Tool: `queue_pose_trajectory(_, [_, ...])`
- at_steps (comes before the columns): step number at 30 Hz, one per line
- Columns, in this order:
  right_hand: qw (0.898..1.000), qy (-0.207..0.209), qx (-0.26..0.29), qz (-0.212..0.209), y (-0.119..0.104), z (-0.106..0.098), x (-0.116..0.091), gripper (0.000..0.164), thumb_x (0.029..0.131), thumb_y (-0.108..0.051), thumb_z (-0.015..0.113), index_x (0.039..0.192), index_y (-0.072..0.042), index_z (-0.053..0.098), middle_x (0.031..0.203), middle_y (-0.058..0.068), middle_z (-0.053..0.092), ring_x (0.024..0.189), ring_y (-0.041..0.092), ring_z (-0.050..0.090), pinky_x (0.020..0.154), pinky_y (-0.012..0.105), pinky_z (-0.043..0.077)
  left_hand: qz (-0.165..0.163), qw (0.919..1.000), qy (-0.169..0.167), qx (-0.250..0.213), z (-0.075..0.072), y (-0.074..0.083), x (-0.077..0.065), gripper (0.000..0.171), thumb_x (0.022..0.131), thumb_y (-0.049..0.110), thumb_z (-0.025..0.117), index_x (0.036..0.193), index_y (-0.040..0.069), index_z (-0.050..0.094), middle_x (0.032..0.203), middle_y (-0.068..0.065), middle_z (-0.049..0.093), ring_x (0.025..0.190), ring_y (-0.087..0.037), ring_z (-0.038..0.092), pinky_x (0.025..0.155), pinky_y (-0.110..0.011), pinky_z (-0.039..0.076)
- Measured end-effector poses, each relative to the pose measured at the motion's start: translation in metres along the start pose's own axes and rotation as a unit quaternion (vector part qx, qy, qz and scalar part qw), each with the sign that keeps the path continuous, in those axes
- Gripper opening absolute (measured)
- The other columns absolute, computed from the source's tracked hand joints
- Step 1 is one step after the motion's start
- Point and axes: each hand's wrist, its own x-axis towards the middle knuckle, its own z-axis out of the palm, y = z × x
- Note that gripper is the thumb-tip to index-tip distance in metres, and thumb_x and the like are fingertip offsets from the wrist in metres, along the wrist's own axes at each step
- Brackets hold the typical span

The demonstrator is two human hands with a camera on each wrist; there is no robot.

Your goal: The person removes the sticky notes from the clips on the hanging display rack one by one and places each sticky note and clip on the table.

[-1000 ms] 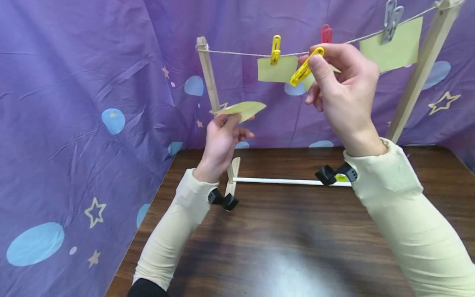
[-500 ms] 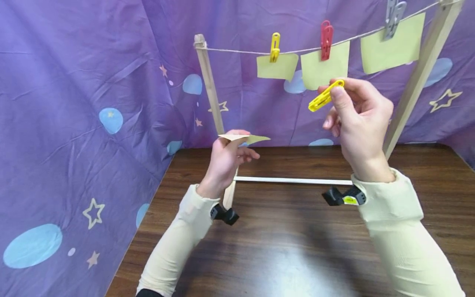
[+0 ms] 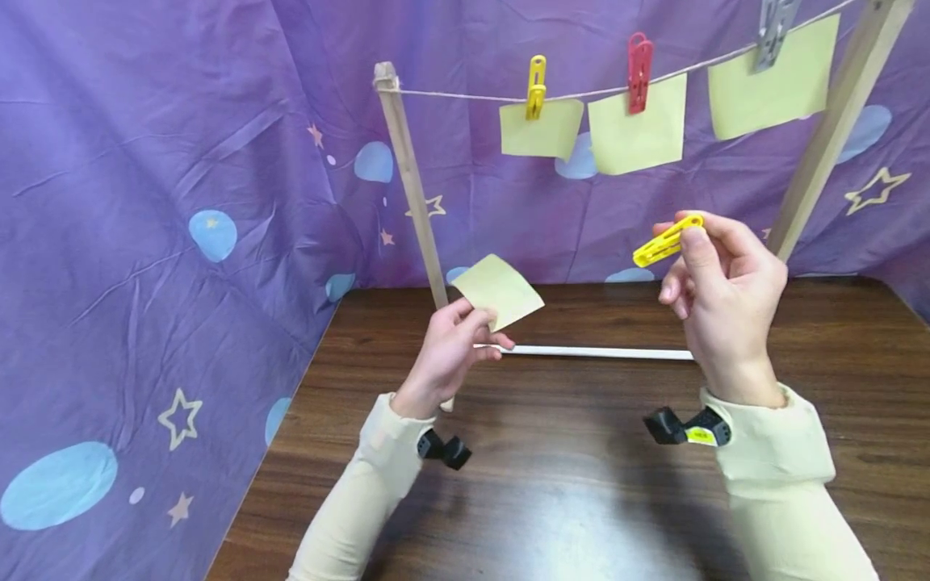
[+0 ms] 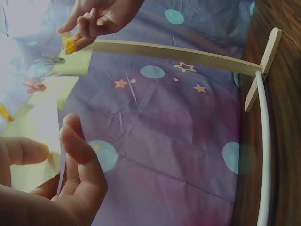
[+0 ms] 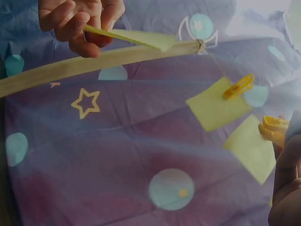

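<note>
Left hand [image 3: 452, 355] is pinching a pale yellow paper square [image 3: 503, 286] near one corner, thumb against fingers, the lower fingers loosely bending. The square is tilting cornerwise beyond those fingertips, looking plain and thin; in the right wrist view it is showing nearly edge-on.

Right hand [image 3: 737, 303] is pinching a bright yellow plastic clothespin [image 3: 656, 247] between thumb and forefinger, other fingers curling in underneath. The clothespin is pointing leftward and slightly down out of the grip, its slotted sides showing. Both hands are hovering above the wood-grain table [image 3: 567, 452].

Above and beyond the hands, a string [image 3: 458, 95] is carrying paper squares under yellow, red and grey clothespins.

Obscured: left thumb is covering the square's gripped corner; glare is washing out its face in the left wrist view. Right thumb is covering part of the clothespin's rounded end. In the right wrist view, right hand is running off the edge, dim and blurred. The grey clothespin [image 3: 775, 34] is being cut off at the head view's top.
</note>
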Motion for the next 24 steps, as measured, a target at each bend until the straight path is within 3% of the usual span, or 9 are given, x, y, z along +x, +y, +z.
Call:
queue_pose_trajectory(10, [0.999,0.022,0.014,0.022,0.016,-0.025,-0.021,0.018,0.09,0.007,0.059,0.104,0.019,0.06,0.085,0.02,0.072,0.034,0.014,0.047,0.03,0.02,0.019,0.015,0.9983,-0.053,0.021,-0.003,-0.03,-0.002,0.028,0.091,-0.003,0.052,0.118,-0.011,0.05,0.084,-0.003,0.066,0.06,-0.01,0.064,0.054,-0.021,0.051])
queue_pose_trajectory(16, [0.999,0.021,0.033,0.037,0.021,-0.037,-0.032,0.018,0.091,0.01,0.055,0.106,0.02,0.058,0.088,0.022,0.071,0.036,0.016,0.048,0.03,0.02,0.02,0.026,0.9966,-0.041,0.066,0.001,-0.048,-0.002,0.029,0.09,-0.004,0.054,0.119,-0.008,0.052,0.081,-0.001,0.066,0.058,-0.01,0.063,0.055,-0.023,0.051])
queue_pose_trajectory(24, [0.997,0.028,0.056,0.053,0.021,-0.055,-0.039,0.018,0.091,0.015,0.05,0.107,0.022,0.056,0.089,0.026,0.07,0.039,0.019,0.049,0.032,0.023,0.019,0.048,0.9905,-0.018,0.128,-0.002,-0.062,-0.002,0.028,0.089,-0.004,0.057,0.115,-0.004,0.048,0.09,-0.029,0.063,0.056,-0.009,0.062,0.057,-0.022,0.051])
